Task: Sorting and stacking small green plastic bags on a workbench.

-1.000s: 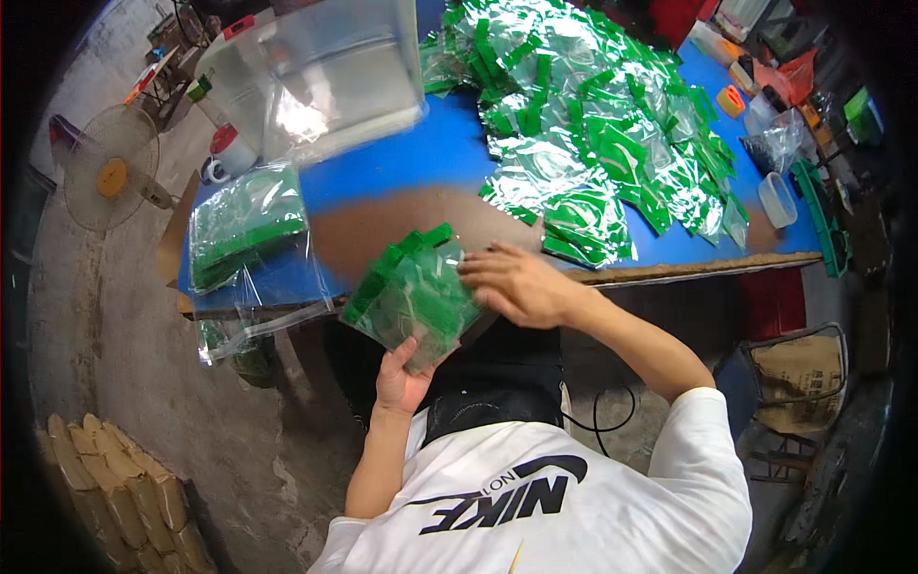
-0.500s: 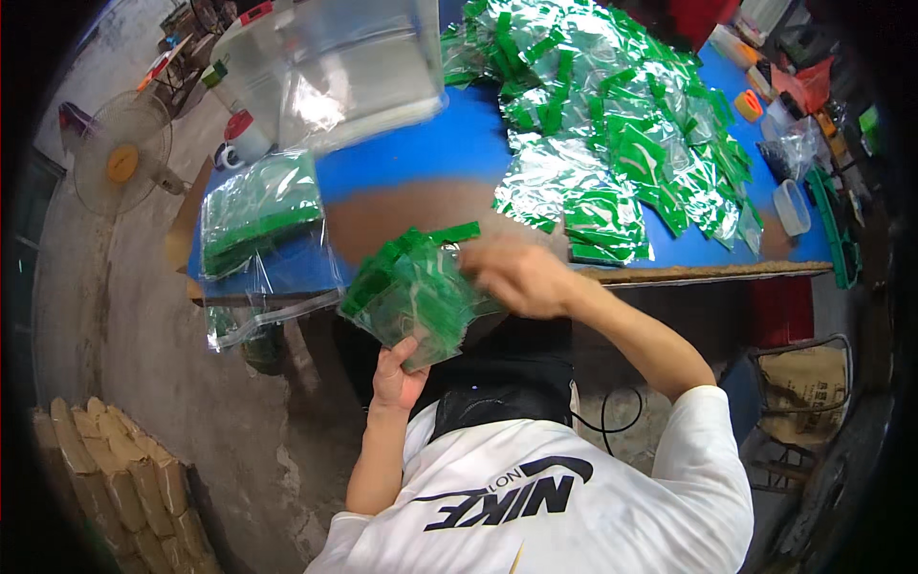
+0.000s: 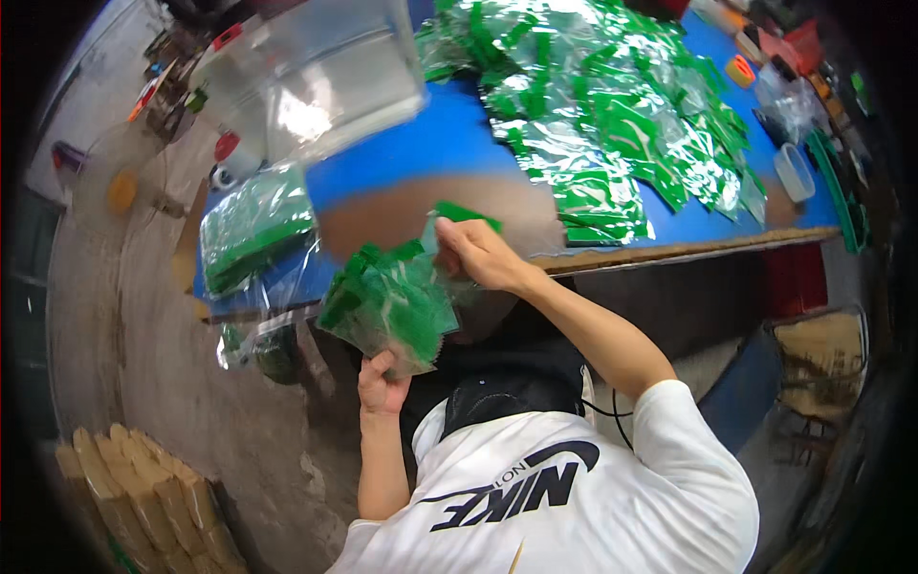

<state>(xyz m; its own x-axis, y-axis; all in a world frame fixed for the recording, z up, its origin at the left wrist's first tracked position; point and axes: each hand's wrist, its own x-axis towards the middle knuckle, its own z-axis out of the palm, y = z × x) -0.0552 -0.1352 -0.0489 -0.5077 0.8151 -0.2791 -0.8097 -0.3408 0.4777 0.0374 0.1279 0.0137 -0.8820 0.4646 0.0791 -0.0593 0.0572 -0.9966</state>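
My left hand (image 3: 384,385) grips the lower edge of a fanned stack of green-and-clear plastic packets (image 3: 387,304), thumb on top, just off the table's front edge. Closed in a pinch, my right hand (image 3: 483,254) holds a single green packet (image 3: 467,212) at the stack's upper right. Part of that packet hides behind the fingers. A broad heap of similar shiny packets (image 3: 583,124) covers the table beyond my right hand. To the left lies a clear plastic bag (image 3: 258,225) with a stack of green packets inside, its loose end hanging over the edge.
The blue table (image 3: 378,153) has a worn brown patch in front of me. A translucent plastic bin (image 3: 354,81) stands at the back left. An orange tape roll (image 3: 739,71) and a small clear tub (image 3: 794,176) lie at the right. A chair (image 3: 818,359) stands lower right.
My right hand, blurred before, has moved left and up and now pinches a green packet near the stack. My left hand and its stack have shifted slightly left as the view moved.
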